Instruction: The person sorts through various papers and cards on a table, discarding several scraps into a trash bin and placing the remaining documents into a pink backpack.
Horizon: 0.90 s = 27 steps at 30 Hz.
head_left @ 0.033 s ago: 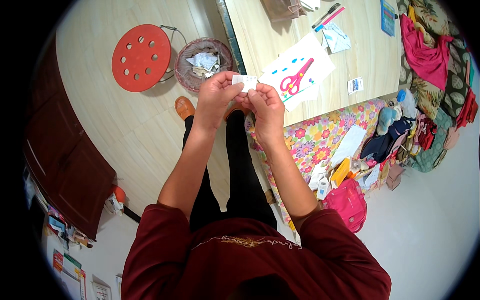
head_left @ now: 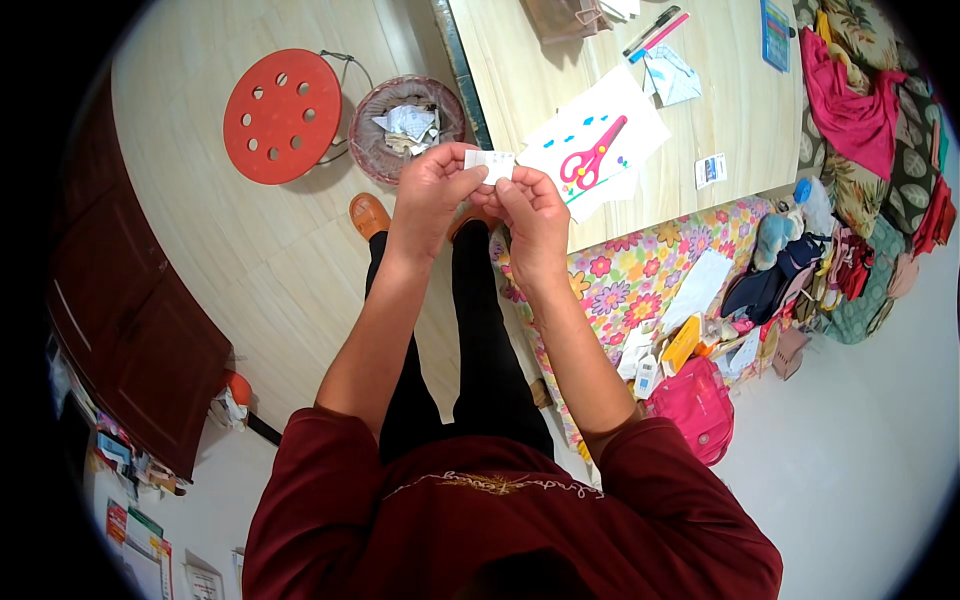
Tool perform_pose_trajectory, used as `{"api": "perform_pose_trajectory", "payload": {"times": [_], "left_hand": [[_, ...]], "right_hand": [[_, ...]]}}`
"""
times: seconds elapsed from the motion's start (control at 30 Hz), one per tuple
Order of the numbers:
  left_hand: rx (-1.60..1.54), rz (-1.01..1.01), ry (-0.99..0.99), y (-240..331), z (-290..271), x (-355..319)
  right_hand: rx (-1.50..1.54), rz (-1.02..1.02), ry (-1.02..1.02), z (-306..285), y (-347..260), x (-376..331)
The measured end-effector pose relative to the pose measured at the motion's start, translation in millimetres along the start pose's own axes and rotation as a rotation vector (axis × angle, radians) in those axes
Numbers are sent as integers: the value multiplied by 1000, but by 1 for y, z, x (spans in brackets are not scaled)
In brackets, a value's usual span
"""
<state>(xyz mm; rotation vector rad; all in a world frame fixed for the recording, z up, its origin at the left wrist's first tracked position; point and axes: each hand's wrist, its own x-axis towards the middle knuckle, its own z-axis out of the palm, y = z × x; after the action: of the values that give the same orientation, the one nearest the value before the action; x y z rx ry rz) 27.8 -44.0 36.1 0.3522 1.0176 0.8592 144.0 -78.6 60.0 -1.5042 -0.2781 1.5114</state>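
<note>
My left hand (head_left: 432,190) and my right hand (head_left: 535,215) are raised together in front of me, both pinching a small white piece of paper (head_left: 490,162) between fingers and thumbs. Just beyond the hands, pink scissors (head_left: 592,153) lie on a white sheet (head_left: 640,125) with coloured marks, on the light wooden table (head_left: 730,110). A round basket (head_left: 375,160) holding crumpled paper scraps stands on the floor right behind my left hand.
A red round stool (head_left: 282,115) stands left of the basket. Pens (head_left: 655,32), a folded paper and a small card lie on the table. A floral cloth (head_left: 640,270), a pink bag (head_left: 695,405) and piled clothes are to my right, with a dark cabinet (head_left: 130,330) to my left.
</note>
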Motion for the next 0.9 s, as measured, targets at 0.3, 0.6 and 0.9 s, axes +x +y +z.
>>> {"api": "perform_pose_trajectory", "payload": {"times": [0.3, 0.6, 0.9], "left_hand": [[63, -51, 1, -3, 3, -1], [498, 515, 326, -16, 10, -29], [779, 548, 290, -10, 22, -31]], "right_hand": [[9, -16, 31, -6, 0, 1], [-70, -76, 81, -10, 0, 5], [-141, -111, 77, -5, 0, 2]]}}
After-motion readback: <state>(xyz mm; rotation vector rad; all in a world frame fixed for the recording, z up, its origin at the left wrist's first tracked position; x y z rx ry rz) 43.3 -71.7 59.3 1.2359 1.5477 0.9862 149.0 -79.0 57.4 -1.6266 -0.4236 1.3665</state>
